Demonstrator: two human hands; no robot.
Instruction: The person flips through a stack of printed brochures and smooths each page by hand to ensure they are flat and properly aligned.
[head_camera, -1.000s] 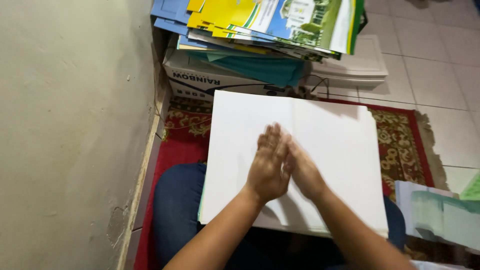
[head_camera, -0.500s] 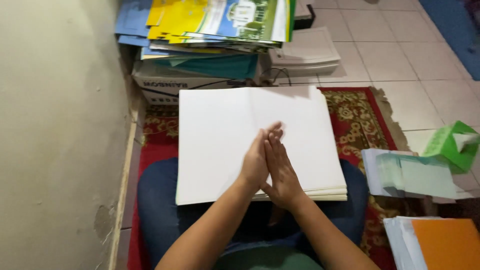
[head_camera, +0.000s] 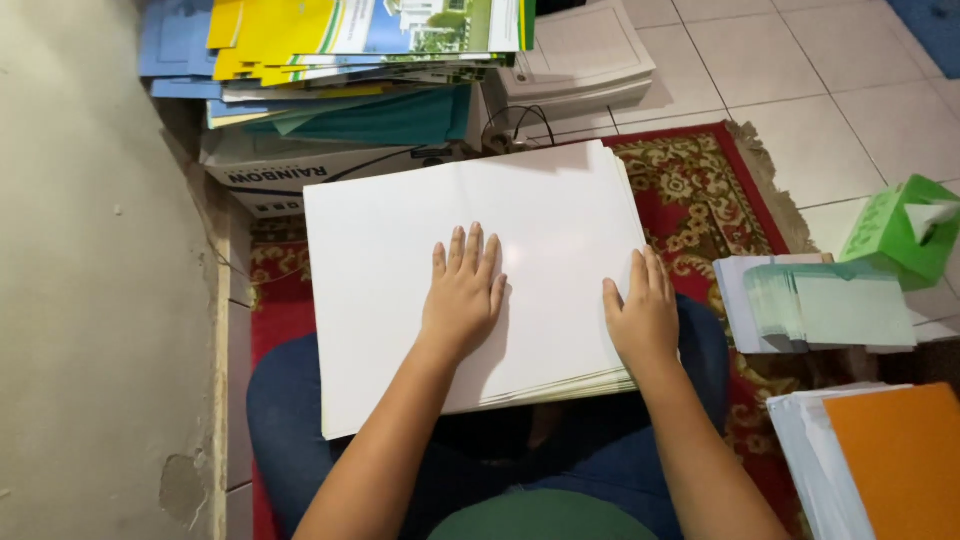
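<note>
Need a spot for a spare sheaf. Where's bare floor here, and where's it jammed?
Bare tiles top right, between the booklet stack and green tissue box. Crowded: folder pile top left; paper stacks by right hand.

Count: 1 white sheet stack (head_camera: 400, 290) on lap; 2 hands on it; 1 green tissue box (head_camera: 900, 228) to its right; 1 cardboard box (head_camera: 300, 180) behind.

Our left hand (head_camera: 463, 295) and right hand (head_camera: 643, 315) cover part of the white paper stack (head_camera: 400, 260), so what's under the palms we can't see. Orange-topped pile (head_camera: 890, 455) cut off at btm-right edge; green tissue box (head_camera: 895, 230) clipped at right. Cardboard box (head_camera: 300, 175) mostly buried under the folder pile (head_camera: 350, 40), itself cropped at top.
</note>
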